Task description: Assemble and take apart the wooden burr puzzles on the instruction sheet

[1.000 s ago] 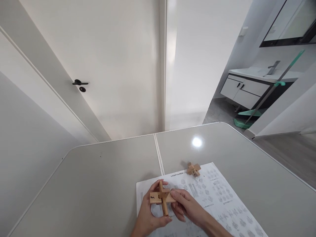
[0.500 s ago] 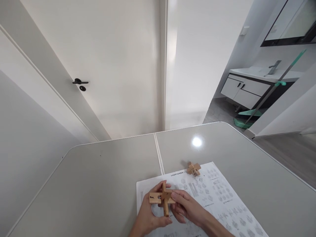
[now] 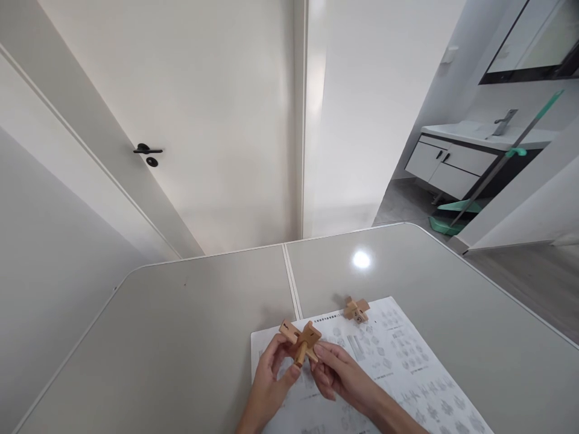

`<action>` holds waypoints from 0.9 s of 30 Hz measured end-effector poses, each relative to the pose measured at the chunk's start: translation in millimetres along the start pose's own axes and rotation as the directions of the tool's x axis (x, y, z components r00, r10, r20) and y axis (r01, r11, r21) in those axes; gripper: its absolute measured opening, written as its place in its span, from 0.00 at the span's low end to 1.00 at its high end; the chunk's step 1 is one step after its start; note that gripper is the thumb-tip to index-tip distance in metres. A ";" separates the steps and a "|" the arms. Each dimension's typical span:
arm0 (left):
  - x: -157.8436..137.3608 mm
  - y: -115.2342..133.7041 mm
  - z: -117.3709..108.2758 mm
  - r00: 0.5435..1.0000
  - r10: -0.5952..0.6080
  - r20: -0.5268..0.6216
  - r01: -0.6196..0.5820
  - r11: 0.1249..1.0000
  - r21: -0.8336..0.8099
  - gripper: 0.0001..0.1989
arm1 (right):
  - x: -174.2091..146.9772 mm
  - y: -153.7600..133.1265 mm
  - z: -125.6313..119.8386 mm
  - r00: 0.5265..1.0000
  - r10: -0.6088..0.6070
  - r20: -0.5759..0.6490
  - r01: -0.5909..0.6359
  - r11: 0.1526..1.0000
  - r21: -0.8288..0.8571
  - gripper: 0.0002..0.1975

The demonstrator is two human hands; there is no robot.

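Note:
Between both hands is a wooden burr puzzle [image 3: 302, 342] made of crossed, numbered bars, held above a printed sheet [image 3: 398, 374]. My left hand [image 3: 270, 377] is closed around its lower left side, with the thumb near the end of the bar that points toward me. My right hand [image 3: 344, 374] pinches the right end of a bar between thumb and fingers. Some fingertips are hidden behind the wood. A second, smaller wooden puzzle [image 3: 356, 309] rests at the sheet's far edge, touching neither hand.
The grey table [image 3: 181, 337] has a pale seam [image 3: 291, 280] running across it. Beyond its far edge stands a white door [image 3: 226, 150] with a black handle [image 3: 148, 149]. To the right are a washbasin cabinet [image 3: 452, 160] and a green dustpan [image 3: 446, 226].
The held puzzle has been turned, so its left bar now slants up and a numbered face shows on top. My left hand has shifted its grip. The second puzzle stays put.

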State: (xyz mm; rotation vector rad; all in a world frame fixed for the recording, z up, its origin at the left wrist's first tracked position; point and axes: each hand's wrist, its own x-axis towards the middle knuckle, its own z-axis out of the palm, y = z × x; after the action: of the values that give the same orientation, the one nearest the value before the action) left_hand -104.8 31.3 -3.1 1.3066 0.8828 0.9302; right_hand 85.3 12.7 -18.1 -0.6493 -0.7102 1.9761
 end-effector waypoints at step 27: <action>2.2 1.2 -0.6 0.994 -0.084 -0.070 0.075 0.990 -0.122 0.19 | 1.1 -2.2 -0.5 0.999 -0.005 -0.046 0.011 0.992 0.128 0.21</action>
State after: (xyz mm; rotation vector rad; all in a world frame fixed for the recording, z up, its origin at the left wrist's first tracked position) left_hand -104.5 33.6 -1.9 1.1331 0.9167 0.9599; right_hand 86.4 14.6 -17.1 -0.6108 -0.5524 1.9754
